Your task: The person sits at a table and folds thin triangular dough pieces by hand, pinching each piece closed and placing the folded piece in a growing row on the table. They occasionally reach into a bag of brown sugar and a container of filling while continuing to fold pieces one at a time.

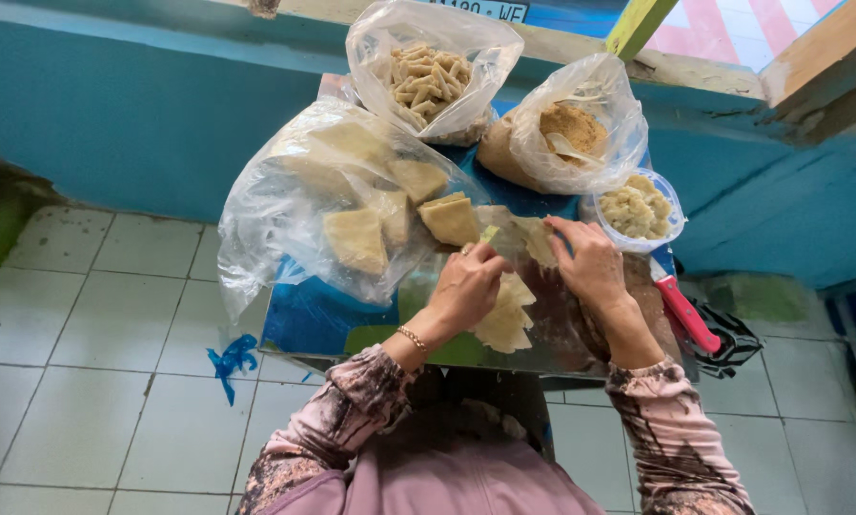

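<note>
From where I watch, both hands are down over the middle of a small blue desk (304,319) that stands on a pale tiled floor (94,362) against a teal wall (142,124). My left hand (466,286), with a thin bracelet (412,339) at the wrist, has its fingers curled and pinched on something small and pale green at the fingertips; I cannot tell exactly what it is. Just beneath that hand lies a stack of thin pale dough wrappers (506,315), touching or nearly touching the heel of the palm. My right hand (590,265) lies palm down with the fingers pressed on another wrapper sheet (535,238) at the centre of the desk, so the two hands sit close together but do not touch. To the left, a big clear plastic bag (285,210) holds yellowish tofu wedges (356,240), its open mouth toward the hands. Behind it stands a bag of short pale sticks (426,81), and to the right of that a bag of brown crumbly filling (573,129). Near the right hand sits a round clear tub of lumpy pale mix (636,208). A red-handled knife (685,313) lies at the desk's right edge, just beside the right wrist.
</note>
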